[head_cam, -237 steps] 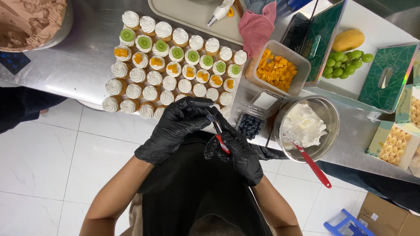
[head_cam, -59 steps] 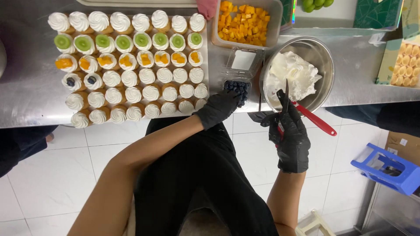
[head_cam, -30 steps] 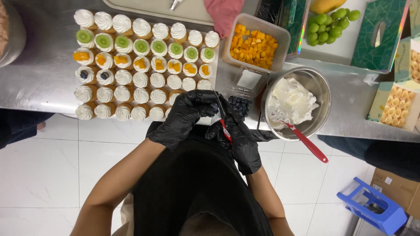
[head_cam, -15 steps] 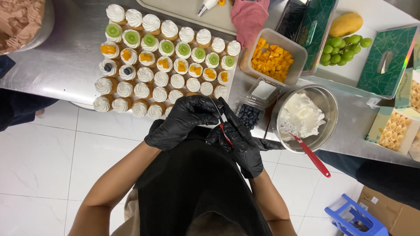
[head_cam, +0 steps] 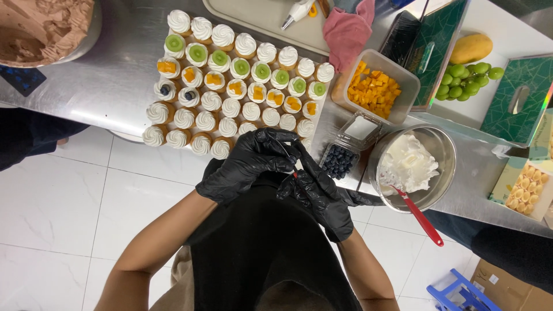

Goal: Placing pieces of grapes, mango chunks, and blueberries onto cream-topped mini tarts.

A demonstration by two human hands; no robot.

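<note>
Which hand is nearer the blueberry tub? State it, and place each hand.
Right. The right hand sits just below and left of the blueberry tub; the left hand lies farther left, by the cupcakes.

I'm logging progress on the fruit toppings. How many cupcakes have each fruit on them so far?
Kiwi-topped cupcakes: 8
Mango-topped cupcakes: 8
Blueberry-topped cupcakes: 2
Total with fruit: 18
The rest show plain cream. Some are hidden under the gloved hands, so they cannot be counted.
</note>
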